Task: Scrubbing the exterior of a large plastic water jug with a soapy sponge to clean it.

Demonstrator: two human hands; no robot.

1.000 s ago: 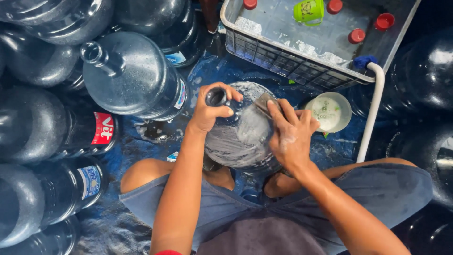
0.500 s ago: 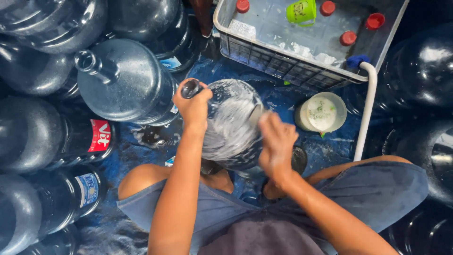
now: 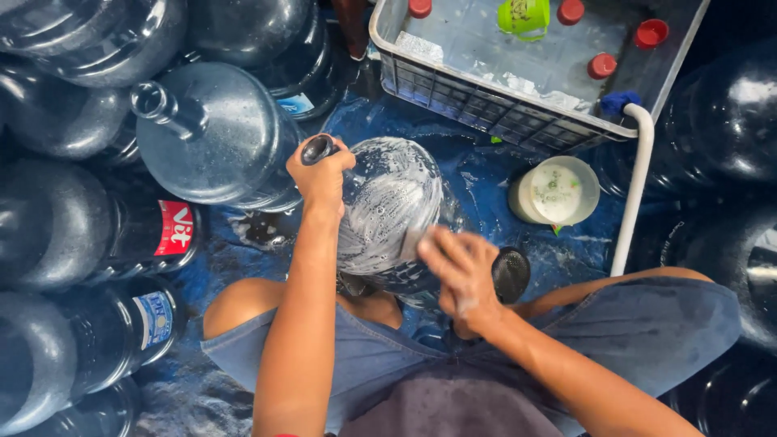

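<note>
A large water jug (image 3: 388,206), coated in white soap foam, lies tilted between my knees. My left hand (image 3: 321,171) is wrapped around its neck near the mouth. My right hand (image 3: 457,271) presses a small pale scrubbing pad (image 3: 411,243) against the jug's lower side; the hand is blurred with motion. A dark round object (image 3: 511,273) sits on the floor just right of that hand.
Many dark blue water jugs (image 3: 214,133) lie stacked along the left and right. A grey plastic crate (image 3: 502,109) holds water, red caps (image 3: 602,65) and a green cup (image 3: 524,14). A white tub of soapy liquid (image 3: 555,190) and a white pipe (image 3: 635,190) stand right of the foamy jug.
My right hand has slid from the jug's upper right side down to its lower side, scrubbing. The left hand keeps hold of the neck, and the jug has shifted slightly.
</note>
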